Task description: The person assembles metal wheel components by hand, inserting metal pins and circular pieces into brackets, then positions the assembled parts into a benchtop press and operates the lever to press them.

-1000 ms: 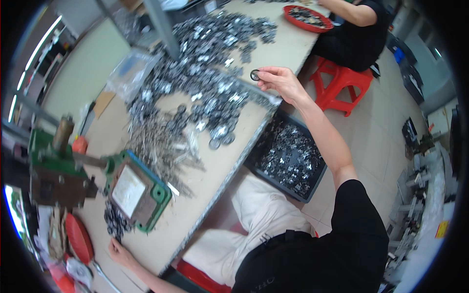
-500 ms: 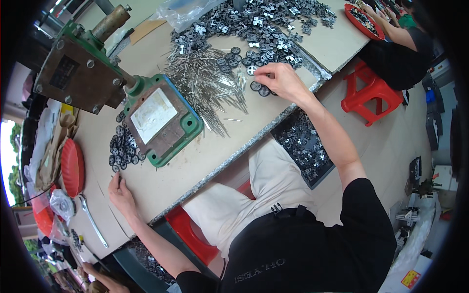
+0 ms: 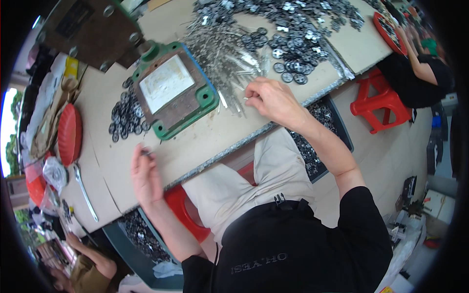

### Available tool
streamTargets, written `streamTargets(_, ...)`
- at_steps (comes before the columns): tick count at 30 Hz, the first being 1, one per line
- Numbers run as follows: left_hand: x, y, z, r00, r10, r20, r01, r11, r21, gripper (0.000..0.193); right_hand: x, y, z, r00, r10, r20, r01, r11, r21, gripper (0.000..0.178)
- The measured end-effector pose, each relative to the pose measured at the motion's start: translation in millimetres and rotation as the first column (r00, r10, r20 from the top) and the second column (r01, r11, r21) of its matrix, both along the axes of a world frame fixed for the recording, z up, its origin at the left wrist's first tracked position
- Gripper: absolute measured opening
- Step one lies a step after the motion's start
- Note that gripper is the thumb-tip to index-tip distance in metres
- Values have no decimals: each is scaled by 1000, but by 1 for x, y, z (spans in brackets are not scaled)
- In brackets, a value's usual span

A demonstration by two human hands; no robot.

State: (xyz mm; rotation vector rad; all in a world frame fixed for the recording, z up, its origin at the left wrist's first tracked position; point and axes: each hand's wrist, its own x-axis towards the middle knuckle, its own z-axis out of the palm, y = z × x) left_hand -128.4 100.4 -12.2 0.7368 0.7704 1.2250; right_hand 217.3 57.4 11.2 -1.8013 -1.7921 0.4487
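Basically, a small dark piece [image 3: 146,152] was pinched in the left hand [image 3: 148,177], thumb and fingers brought together on it, above the counter [image 3: 210,141] near the front corner of the green press base [image 3: 168,133]; blurred, so its exact kind could not be told. A small pale bit [image 3: 245,98] was gripped in the right hand [image 3: 277,101], fingertips drawn together, beside the loose metal pins [image 3: 217,58]; most of it was hidden by the fingers. A white plate [image 3: 167,84] was set on top of the base. Dark spoked wheels [image 3: 126,115] were heaped to its left; more wheels [image 3: 288,75] were grouped beyond the right hand, with dark flat parts [image 3: 332,10] spread behind. A red dish [image 3: 71,134] and a wrench [image 3: 85,193] were laid farther left. Below the counter's right edge, a bin [image 3: 342,128] was filled with small parts, partly covered by the right forearm.
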Motion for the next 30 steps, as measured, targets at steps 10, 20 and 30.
streamTargets(10, 104, -45, 17, 911, -193, 364, 291, 927, -237, 44, -24, -5, 28, 981, 103, -166, -94, 994, 64, 13)
streamTargets(20, 125, -63, -1, 816, -341, 467, 440, 890, -119, 47, -65, -43, 15, 379, 65, -923, -25, 998, 59, 10)
streamTargets(30, 130, -65, -4, 814, -361, 455, 448, 889, -95, 45, -63, -45, 7, 403, 74, -912, -42, 997, 63, 10)
